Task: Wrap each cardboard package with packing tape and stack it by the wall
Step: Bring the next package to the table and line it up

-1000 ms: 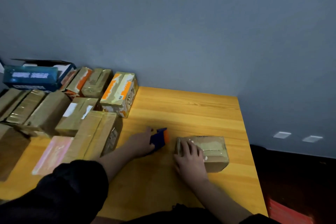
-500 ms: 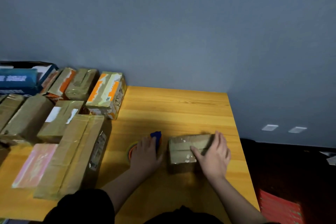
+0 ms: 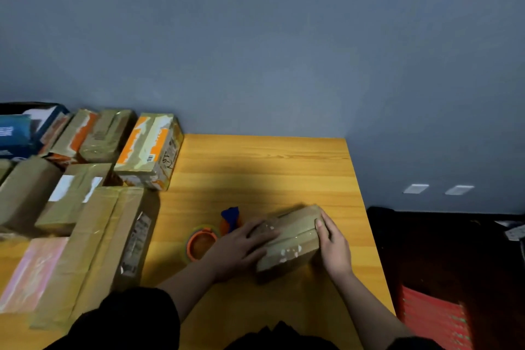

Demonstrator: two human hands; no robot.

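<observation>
Head view: I look down on a wooden table [image 3: 284,173] set against a grey wall [image 3: 255,37].
Package position: I see one taped cardboard package [image 3: 289,239] on the right half of the table, near its front edge and close to the right edge.
Package axis: its long axis runs left to right and is skewed, the right end lying farther from me than the left end. A tape seam runs along its top.
Left hand: my left hand [image 3: 241,247] lies over the package's left end, fingers nearly straight and spread across the top. I judge this as flat contact, with no curl round the box.
Right hand: my right hand [image 3: 332,244] clasps the package's right end, thumb on the top edge and fingers bent down the end face.
Arm pose: both forearms reach forward from the bottom of the frame and converge on the package. A dark sleeve [image 3: 127,318] covers the left upper arm.
Tape: a tape dispenser [image 3: 210,236] with an orange roll and blue handle lies on the table just left of the package, partly behind the left hand.
Stack: taped boxes [image 3: 85,193] fill the left of the table, the farthest row against the wall.
</observation>
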